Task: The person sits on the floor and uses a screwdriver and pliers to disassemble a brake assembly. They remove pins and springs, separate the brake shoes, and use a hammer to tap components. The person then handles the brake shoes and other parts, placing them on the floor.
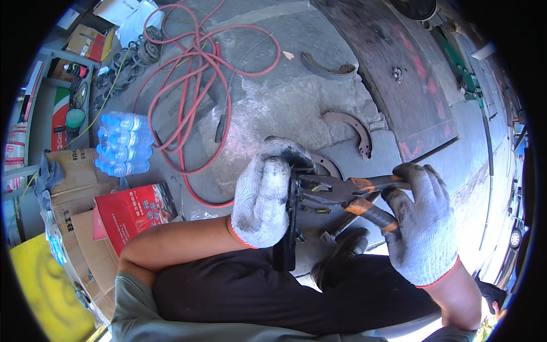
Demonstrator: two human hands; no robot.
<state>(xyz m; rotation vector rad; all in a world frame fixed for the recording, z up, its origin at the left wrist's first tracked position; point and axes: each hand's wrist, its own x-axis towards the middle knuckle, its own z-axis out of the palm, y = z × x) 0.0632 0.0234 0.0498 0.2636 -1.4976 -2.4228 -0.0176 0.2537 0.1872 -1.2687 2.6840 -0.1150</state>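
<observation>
My left hand (267, 196), in a soiled white knit glove, grips a long black part (290, 226) that stands edge-on above my lap; what kind of part it is I cannot tell. My gloved right hand (421, 218) holds pliers (342, 190) by their orange-and-black handles, which are spread apart. The jaws of the pliers reach to the black part beside my left fingers; whether they grip it I cannot tell. Curved brake shoes lie on the floor beyond: one (352, 128) in the middle, one (327, 70) farther off, and one (328, 164) partly hidden behind the pliers.
A tangled red hose (188, 102) and a dark-handled tool with a thin shaft (220, 128) lie on the concrete. At left are shrink-wrapped water bottles (126, 143), a red box (136, 209), cardboard (81, 192) and coil springs (145, 53). A green jack (463, 68) stands at far right.
</observation>
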